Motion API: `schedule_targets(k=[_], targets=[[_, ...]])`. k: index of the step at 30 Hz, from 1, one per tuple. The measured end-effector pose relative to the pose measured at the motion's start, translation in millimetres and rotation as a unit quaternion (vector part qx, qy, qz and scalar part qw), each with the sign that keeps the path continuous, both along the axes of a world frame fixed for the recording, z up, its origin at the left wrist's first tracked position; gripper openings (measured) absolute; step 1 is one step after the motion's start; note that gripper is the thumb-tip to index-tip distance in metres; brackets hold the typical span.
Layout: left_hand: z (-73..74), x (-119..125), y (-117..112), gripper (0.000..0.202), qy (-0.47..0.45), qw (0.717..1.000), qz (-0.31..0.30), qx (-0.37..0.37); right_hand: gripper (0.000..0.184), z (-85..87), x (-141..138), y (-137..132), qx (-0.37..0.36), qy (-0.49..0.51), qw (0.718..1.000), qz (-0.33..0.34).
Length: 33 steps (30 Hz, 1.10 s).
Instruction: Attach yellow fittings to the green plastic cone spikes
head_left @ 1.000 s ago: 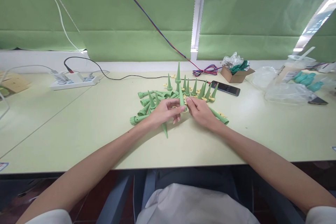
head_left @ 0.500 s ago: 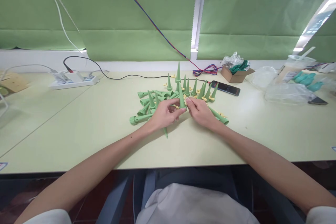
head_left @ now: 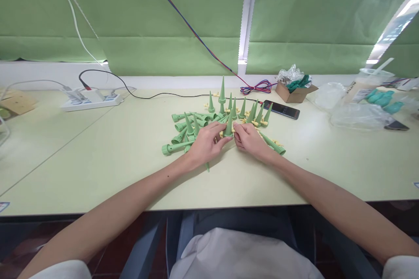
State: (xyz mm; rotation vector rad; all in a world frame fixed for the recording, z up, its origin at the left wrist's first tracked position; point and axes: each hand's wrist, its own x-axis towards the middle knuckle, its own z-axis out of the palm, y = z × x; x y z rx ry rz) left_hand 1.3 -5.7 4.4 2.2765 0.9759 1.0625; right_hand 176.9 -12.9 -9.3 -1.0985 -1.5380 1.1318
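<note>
My left hand (head_left: 209, 140) grips a green plastic plant-watering spike (head_left: 229, 126) near its base, its point upward. At the spike's right side, my right hand (head_left: 250, 140) pinches a small yellow valve piece (head_left: 233, 130), mostly covered by the fingers. Behind both hands, several green spikes (head_left: 242, 109) stand upright, many with yellow valves at their bases. Left of them lies a heap of green spikes on their sides, among them one with a ribbed cap (head_left: 166, 150). Another lying spike (head_left: 274, 143) shows just past my right hand. Part of the heap is hidden by my left hand.
A phone (head_left: 282, 110) on a cable lies behind the spikes, beside a small cardboard box (head_left: 292, 94) with green gloves and clear plastic. A power strip (head_left: 92, 102) is at the left. A drink cup (head_left: 363, 85) and plastic bags stand at the right.
The held spike has shifted slightly right and tilted, closer to my right hand. My left hand has turned a little with it; my right hand stays nearly in place.
</note>
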Motion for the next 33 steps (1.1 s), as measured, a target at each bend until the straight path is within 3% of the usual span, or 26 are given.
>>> schedule_targets(k=[4,10,18,25,33], targets=[[-1.7,-0.6,-0.1,0.021,0.004,1.000,-0.007,-0.006,0.061,-2.3,0.2,0.7,-0.010,0.003,1.000,0.004],[0.6,0.3,-2.3,0.024,0.031,1.000,-0.005,0.001,0.058,-7.3,1.4,3.1,0.068,-0.069,0.995,-0.034],[5.4,3.2,-6.4,0.033,0.012,0.999,-0.006,-0.048,0.054,-4.5,1.2,0.0,0.117,-0.113,0.985,-0.050],[7.0,3.7,-7.2,0.032,0.002,0.988,-0.012,-0.153,0.051,-3.2,1.4,-1.6,0.136,-0.129,0.981,-0.056],[15.7,2.2,-7.0,0.033,-0.050,0.957,-0.055,-0.280,0.044,-2.7,3.1,-0.8,0.187,-0.170,0.965,-0.065]])
